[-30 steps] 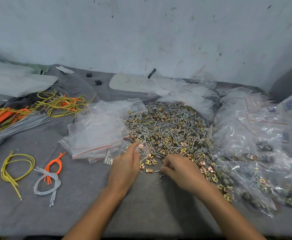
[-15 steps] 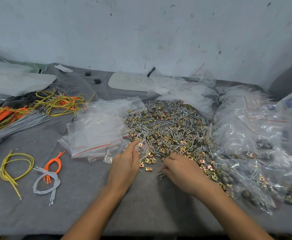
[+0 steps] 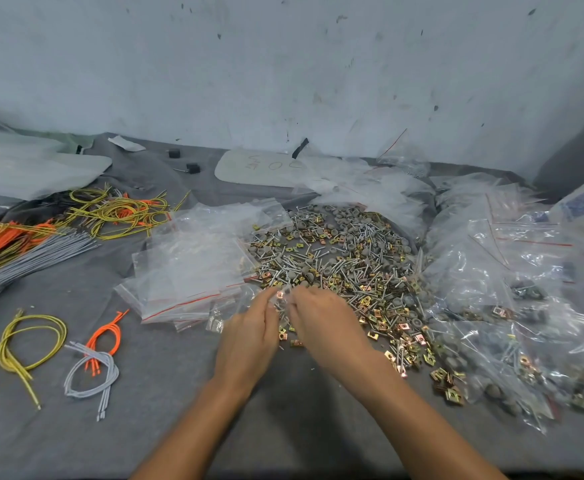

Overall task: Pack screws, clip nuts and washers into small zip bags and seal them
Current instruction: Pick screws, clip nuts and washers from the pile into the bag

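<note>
Left hand (image 3: 249,336) and right hand (image 3: 321,320), two grips, both pinch one small zip bag (image 3: 281,295); one hardware heap (image 3: 335,258) beyond.

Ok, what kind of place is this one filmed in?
Probably a small workshop packing bench: a grey cloth-covered table against a scuffed wall, a loose heap of screws, clip nuts and washers, a stack of empty zip bags beside it, and filled bags piled at the right.

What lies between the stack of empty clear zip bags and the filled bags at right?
Head view: a loose pile of silver screws, gold clip nuts and grey washers.
</note>
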{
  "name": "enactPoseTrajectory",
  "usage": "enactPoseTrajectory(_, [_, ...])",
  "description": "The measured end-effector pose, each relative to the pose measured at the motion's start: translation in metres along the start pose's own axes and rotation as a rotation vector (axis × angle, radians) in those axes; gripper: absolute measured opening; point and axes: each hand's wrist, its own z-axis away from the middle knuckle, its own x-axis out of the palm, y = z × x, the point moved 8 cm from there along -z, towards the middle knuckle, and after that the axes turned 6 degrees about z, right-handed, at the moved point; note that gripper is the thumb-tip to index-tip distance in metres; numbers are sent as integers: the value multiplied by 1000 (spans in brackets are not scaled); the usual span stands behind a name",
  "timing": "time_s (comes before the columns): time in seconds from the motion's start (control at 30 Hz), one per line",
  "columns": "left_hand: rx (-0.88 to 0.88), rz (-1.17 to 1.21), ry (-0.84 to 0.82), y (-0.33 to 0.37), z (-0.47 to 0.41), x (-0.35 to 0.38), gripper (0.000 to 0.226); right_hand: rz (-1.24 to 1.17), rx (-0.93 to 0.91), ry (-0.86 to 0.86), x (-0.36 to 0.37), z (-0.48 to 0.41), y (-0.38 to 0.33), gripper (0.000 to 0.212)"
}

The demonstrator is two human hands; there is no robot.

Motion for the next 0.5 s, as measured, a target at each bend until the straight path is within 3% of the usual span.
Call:
enactPoseTrajectory(0.07, [1,0,-7,-1,0,1,34,-54,-44,-23,6,-1,-6,24])
enactPoseTrajectory(0.13, [-10,4,5,-2,0,0,33,-258,-36,-19,5,6,1,27])
enactPoseTrajectory(0.23, [-14,10,25,-3,1,-1,33,-420,151,65,-4,23,52,20])
enactPoseTrajectory(0.33, [-3,2,11,-1,0,1,34,-326,290,110,-14,43,106,12])
enactPoseTrajectory(0.5, [-25,10,-1,-2,0,1,35,-157,239,-184,11,56,106,10])
